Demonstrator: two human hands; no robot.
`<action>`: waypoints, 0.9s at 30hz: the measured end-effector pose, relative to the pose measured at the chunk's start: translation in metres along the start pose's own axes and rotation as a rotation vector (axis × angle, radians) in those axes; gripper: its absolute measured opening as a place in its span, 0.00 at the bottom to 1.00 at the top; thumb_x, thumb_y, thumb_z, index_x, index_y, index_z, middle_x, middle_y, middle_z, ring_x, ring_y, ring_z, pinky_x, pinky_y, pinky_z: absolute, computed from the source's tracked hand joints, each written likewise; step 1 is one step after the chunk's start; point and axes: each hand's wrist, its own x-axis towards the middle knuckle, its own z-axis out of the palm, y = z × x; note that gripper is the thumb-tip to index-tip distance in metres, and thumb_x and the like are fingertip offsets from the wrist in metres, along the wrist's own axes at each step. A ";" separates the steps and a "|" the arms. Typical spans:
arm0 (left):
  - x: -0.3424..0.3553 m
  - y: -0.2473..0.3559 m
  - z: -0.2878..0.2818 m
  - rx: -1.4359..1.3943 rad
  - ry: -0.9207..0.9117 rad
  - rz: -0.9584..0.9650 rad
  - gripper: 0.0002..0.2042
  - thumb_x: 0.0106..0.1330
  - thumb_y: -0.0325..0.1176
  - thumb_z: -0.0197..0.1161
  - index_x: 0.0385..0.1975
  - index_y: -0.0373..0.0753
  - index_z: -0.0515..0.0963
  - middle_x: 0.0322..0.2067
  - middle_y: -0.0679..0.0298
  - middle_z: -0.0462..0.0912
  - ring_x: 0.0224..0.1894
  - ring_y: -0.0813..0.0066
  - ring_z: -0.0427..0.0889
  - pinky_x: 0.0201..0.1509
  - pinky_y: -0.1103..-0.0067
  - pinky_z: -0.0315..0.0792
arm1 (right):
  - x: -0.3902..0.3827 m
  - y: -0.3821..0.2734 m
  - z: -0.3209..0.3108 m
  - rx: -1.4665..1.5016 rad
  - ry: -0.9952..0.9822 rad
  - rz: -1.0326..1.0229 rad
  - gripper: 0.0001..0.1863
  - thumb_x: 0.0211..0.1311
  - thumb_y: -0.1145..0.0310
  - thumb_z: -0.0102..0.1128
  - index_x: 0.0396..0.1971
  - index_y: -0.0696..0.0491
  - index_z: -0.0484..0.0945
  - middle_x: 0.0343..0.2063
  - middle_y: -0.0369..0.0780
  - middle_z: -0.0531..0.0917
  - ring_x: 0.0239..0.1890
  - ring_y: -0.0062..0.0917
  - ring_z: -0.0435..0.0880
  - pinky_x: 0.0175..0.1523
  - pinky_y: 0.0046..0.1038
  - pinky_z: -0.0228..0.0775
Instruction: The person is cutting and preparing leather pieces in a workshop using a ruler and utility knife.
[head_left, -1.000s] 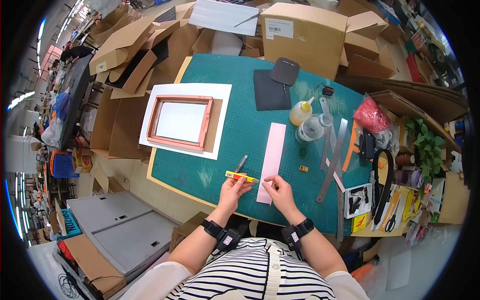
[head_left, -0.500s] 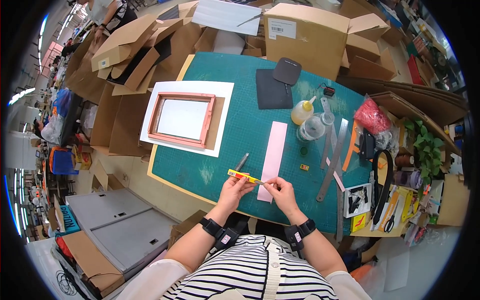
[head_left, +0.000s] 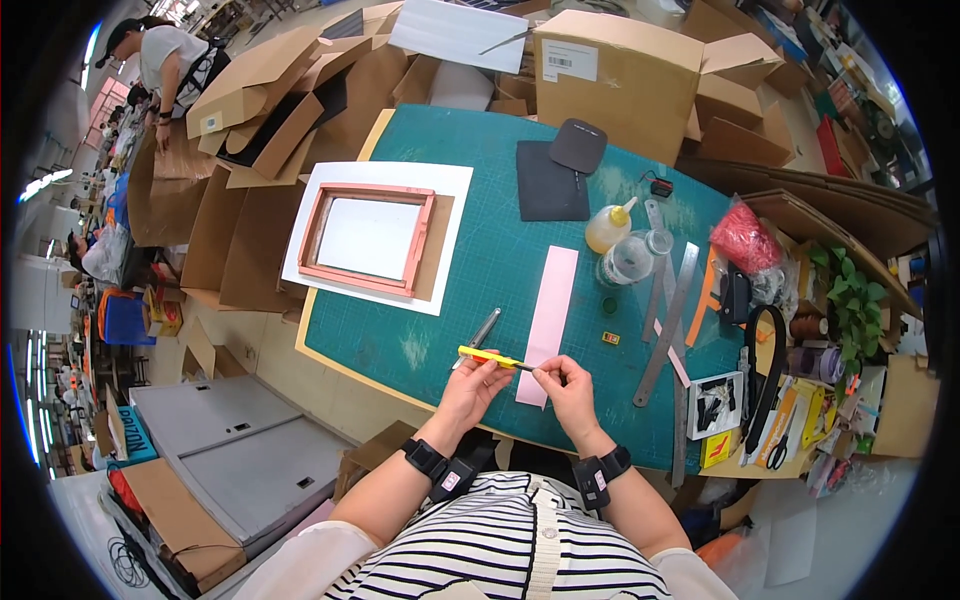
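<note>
My left hand (head_left: 470, 395) grips a yellow utility knife (head_left: 486, 355) held roughly level. My right hand (head_left: 568, 398) pinches the dark, narrow end at the knife's right, where the fingertips hide its tip. Beneath and beside my right hand lies a long pale pink strip (head_left: 550, 300) on the green cutting mat (head_left: 410, 340). A slim silver tool (head_left: 489, 325) rests just behind the knife. To the left, a salmon-coloured rectangular frame (head_left: 418, 245) sits on white board (head_left: 452, 200).
Glue bottle (head_left: 605, 230), clear jar (head_left: 630, 262), metal rulers (head_left: 660, 355) and a red bag (head_left: 742, 235) occupy the right of the mat, with small tools nearby. Cardboard boxes (head_left: 618, 80) surround the table. A co-worker (head_left: 170, 70) stands among boxes at upper left.
My right fingers have moved from above the pink strip onto the knife's end, now showing dark between both hands. The co-worker has come into view at upper left.
</note>
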 end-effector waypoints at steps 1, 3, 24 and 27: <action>0.001 -0.001 -0.002 -0.041 0.035 0.008 0.09 0.67 0.29 0.56 0.45 0.38 0.73 0.43 0.58 0.80 0.46 0.67 0.80 0.51 0.75 0.74 | -0.001 -0.001 0.000 -0.017 0.011 -0.019 0.06 0.56 0.73 0.63 0.25 0.57 0.76 0.14 0.23 0.63 0.18 0.07 0.57 0.22 0.15 0.49; 0.001 -0.001 -0.005 -0.045 0.034 -0.009 0.09 0.67 0.29 0.56 0.44 0.38 0.74 0.42 0.58 0.80 0.44 0.68 0.81 0.49 0.76 0.74 | -0.002 -0.001 0.001 -0.035 0.023 -0.037 0.05 0.56 0.73 0.63 0.25 0.57 0.76 0.15 0.24 0.64 0.18 0.07 0.57 0.22 0.15 0.49; 0.004 0.029 0.019 0.849 -0.284 -0.198 0.10 0.66 0.31 0.58 0.43 0.34 0.79 0.36 0.64 0.82 0.39 0.81 0.80 0.43 0.84 0.74 | 0.005 -0.016 -0.031 -0.071 -0.301 0.163 0.04 0.57 0.73 0.62 0.28 0.58 0.78 0.18 0.26 0.70 0.22 0.08 0.63 0.27 0.13 0.54; 0.003 0.019 0.025 0.808 -0.272 -0.205 0.09 0.65 0.31 0.59 0.41 0.34 0.79 0.33 0.65 0.82 0.35 0.81 0.81 0.40 0.84 0.74 | 0.004 -0.016 -0.026 -0.004 -0.242 0.172 0.05 0.57 0.72 0.62 0.29 0.58 0.78 0.17 0.26 0.71 0.20 0.07 0.63 0.25 0.12 0.53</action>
